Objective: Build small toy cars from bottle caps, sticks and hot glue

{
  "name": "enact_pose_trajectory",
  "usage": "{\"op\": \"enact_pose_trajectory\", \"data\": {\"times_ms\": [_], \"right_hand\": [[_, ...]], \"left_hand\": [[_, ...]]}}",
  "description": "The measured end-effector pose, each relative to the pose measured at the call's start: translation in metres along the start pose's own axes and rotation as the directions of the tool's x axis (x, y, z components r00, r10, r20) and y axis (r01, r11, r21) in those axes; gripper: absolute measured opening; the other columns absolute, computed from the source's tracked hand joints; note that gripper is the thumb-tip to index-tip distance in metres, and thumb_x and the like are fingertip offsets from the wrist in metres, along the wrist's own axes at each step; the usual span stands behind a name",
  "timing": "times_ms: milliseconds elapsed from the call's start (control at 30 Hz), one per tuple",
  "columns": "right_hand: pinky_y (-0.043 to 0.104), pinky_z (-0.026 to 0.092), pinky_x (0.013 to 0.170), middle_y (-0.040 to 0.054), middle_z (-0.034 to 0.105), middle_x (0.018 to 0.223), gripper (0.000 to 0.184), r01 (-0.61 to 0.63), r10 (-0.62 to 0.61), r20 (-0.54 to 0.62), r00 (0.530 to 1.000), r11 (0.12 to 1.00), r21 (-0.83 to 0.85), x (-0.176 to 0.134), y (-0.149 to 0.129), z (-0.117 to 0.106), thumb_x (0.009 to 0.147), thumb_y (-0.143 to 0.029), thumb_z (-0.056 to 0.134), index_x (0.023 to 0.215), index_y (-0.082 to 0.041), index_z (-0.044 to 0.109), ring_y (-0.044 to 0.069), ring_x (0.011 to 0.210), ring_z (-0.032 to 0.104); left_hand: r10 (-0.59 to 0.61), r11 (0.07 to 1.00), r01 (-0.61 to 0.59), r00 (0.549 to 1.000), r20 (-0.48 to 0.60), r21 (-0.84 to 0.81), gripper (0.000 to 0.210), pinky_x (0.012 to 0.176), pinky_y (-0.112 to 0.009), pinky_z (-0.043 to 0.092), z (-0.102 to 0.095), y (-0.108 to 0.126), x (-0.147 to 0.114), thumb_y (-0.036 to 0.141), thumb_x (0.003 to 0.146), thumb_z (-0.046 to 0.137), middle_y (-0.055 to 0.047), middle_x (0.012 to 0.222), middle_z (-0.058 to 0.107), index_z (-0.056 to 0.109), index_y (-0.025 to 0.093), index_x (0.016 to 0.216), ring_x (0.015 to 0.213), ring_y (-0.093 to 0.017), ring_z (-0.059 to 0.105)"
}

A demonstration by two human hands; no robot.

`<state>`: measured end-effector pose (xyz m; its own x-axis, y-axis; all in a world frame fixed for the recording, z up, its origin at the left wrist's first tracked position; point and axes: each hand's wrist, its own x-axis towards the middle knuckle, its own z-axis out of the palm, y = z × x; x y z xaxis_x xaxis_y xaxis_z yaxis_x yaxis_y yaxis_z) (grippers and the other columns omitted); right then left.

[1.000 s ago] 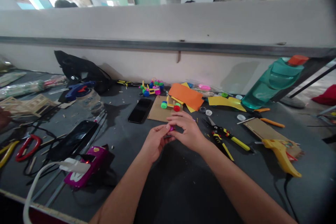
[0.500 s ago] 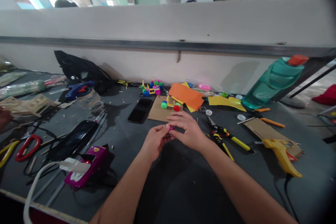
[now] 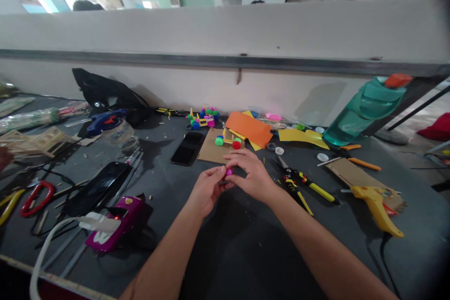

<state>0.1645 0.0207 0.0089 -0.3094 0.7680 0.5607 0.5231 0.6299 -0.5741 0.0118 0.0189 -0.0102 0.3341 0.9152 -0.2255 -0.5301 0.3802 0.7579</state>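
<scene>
Between the fingertips of my left hand (image 3: 209, 190) and my right hand (image 3: 251, 176) is a small round purple piece (image 3: 229, 172), partly covered by the fingers. Both hands are closed around it, just above the dark table. Right behind my hands stands a little vehicle-like model (image 3: 230, 139) with a yellow frame and green, blue and red wheels. It rests on a piece of brown cardboard (image 3: 211, 145). A black phone (image 3: 187, 148) lies to the left of the cardboard, and orange paper (image 3: 249, 128) overlaps its far right side.
Pliers with yellow-black handles (image 3: 298, 183) lie right of my hands, with a yellow glue gun (image 3: 376, 206) beyond. A teal bottle (image 3: 365, 110) leans at the back right. Left are a purple power strip (image 3: 116, 225), a second phone (image 3: 98, 187) and red-handled scissors (image 3: 38, 198). Another person's hand (image 3: 4, 157) shows far left.
More of the purple piece shows between my fingertips now. Both hands stay in almost the same place, with only slight finger movement.
</scene>
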Motion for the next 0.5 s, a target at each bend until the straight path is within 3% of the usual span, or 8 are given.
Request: {"op": "enact_pose_trajectory", "data": {"times_ms": [167, 367, 500], "right_hand": [[0.045, 0.038, 0.097, 0.0019, 0.066, 0.11, 0.023, 0.023, -0.023, 0.018, 1.0, 1.0, -0.01, -0.0009, 0.0031, 0.0014, 0.073, -0.026, 0.069, 0.096, -0.027, 0.065, 0.021, 0.111, 0.052], [0.044, 0.037, 0.098, 0.0005, 0.068, 0.105, 0.013, 0.012, -0.013, -0.03, 0.999, 0.999, -0.034, -0.0015, 0.0041, 0.002, 0.074, -0.024, 0.068, 0.087, -0.026, 0.066, 0.021, 0.11, 0.053], [0.043, 0.037, 0.099, 0.0019, 0.066, 0.109, 0.021, 0.031, -0.032, -0.009, 0.999, 0.999, -0.037, -0.0011, 0.0021, 0.0013, 0.073, -0.028, 0.069, 0.093, -0.026, 0.065, 0.02, 0.111, 0.052]], "left_hand": [[0.025, 0.998, -0.021, 0.998, -0.055, 0.064, 0.025, 0.063, -0.024, 0.051, -0.0004, -0.0009, 0.0011, 0.03, 0.063, 0.077, -0.002, 0.068, 0.063, 0.068, 0.01, 0.074, 0.059, -0.009, 0.057], [-0.002, 1.0, 0.003, 1.0, -0.029, 0.031, 0.024, 0.063, -0.024, 0.052, 0.0008, -0.0016, 0.0003, 0.031, 0.066, 0.075, -0.003, 0.071, 0.064, 0.068, 0.011, 0.077, 0.064, -0.01, 0.059], [0.009, 0.999, -0.007, 0.999, -0.046, 0.042, 0.021, 0.062, -0.022, 0.051, -0.0008, -0.0023, 0.0012, 0.027, 0.065, 0.076, -0.002, 0.068, 0.063, 0.068, 0.01, 0.074, 0.06, -0.008, 0.057]]}}
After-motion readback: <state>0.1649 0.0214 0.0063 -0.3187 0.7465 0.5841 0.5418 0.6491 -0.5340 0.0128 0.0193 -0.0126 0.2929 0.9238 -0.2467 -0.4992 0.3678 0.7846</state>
